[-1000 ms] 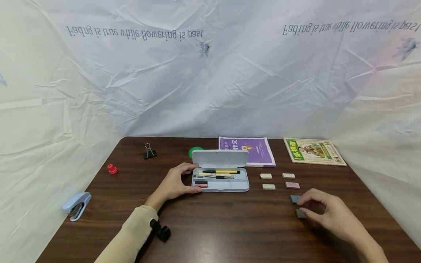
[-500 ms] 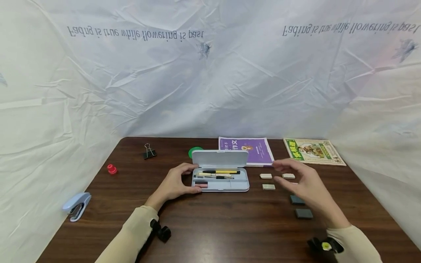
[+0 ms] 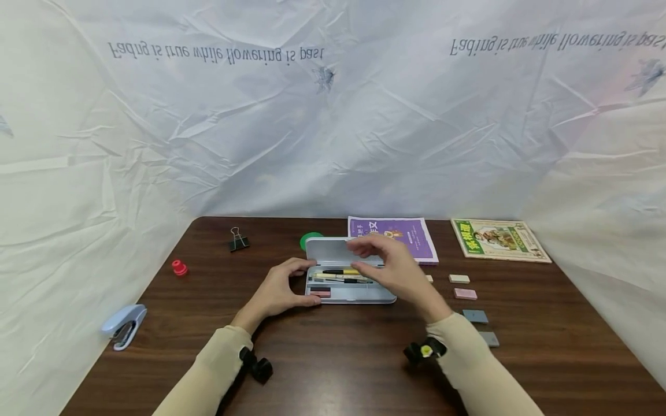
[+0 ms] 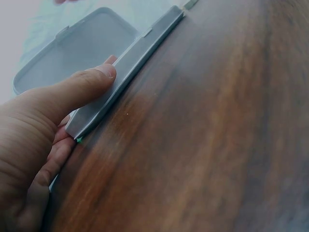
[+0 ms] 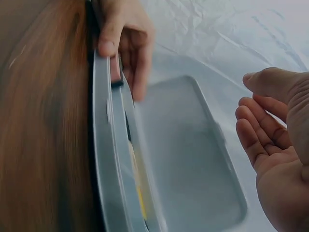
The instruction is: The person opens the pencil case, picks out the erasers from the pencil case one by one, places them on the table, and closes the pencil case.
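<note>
An open pale blue pencil case (image 3: 385, 296) lies on the table with its lid raised at the back. My left hand (image 3: 276, 292) grips its left end, thumb (image 4: 96, 79) on the front wall and fingers round the back. Over the right half of the case hangs my right hand (image 3: 398, 271), thumb and fingers apart and holding nothing, as the right wrist view shows. Inside the case are a yellow-and-black pen (image 3: 338, 271), other pens (image 3: 333, 278) and, in the front left compartment, a black-and-pink eraser (image 3: 320, 293).
Right of the case lie a white eraser (image 3: 459, 278), a pink eraser (image 3: 465, 294), a blue-grey block (image 3: 475, 316) and a grey block (image 3: 490, 338). A purple book (image 3: 416, 240) and a green-yellow book (image 3: 499, 240) lie behind. At left are a stapler (image 3: 125, 323), red stopper-like piece (image 3: 179, 267) and binder clip (image 3: 239, 244).
My right hand has left the grey blocks, which stay on the table, and moved left across to above the pencil case. The left hand keeps its grip on the case.
</note>
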Action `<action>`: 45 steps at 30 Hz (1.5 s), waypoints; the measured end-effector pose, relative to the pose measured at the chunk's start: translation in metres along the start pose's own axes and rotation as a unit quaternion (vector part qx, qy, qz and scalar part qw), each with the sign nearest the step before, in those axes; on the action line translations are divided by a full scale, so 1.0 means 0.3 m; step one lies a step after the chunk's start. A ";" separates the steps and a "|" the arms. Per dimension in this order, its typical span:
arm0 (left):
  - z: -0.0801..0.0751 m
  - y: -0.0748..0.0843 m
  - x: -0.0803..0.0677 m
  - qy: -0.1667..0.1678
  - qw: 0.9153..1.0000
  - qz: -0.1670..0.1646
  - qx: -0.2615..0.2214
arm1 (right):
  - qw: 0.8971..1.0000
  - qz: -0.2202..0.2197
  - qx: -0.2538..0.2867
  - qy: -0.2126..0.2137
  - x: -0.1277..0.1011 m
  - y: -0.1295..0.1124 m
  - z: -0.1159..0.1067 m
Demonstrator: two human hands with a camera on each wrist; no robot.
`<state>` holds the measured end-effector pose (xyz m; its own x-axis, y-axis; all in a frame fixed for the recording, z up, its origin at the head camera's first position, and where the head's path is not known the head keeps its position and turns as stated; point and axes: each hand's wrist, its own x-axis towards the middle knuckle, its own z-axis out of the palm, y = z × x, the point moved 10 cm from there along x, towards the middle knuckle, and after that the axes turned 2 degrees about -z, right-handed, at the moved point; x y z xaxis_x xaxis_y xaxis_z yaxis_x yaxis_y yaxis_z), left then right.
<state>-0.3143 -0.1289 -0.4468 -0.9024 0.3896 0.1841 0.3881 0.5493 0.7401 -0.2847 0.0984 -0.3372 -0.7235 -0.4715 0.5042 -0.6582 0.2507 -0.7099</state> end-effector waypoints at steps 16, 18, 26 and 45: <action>0.007 0.010 0.004 -0.003 1.000 0.010 -0.004 | 0.992 0.037 -0.024 -0.115 0.080 0.062 0.261; 0.005 0.009 0.003 -0.003 1.000 0.008 -0.005 | 0.990 0.043 -0.030 -0.128 0.075 0.074 0.280; 0.003 0.014 0.000 -0.006 1.000 0.017 -0.006 | 0.974 0.028 -0.083 -0.208 0.054 0.083 0.353; -0.005 -0.001 0.003 -0.002 1.000 0.012 -0.005 | 0.976 0.027 -0.091 -0.197 0.069 0.071 0.369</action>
<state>-0.3155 -0.1300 -0.4459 -0.8920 0.4052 0.2005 0.4084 0.5322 0.7416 -0.2906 0.0005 -0.3963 -0.6453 -0.7330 0.2151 -0.6735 0.4130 -0.6130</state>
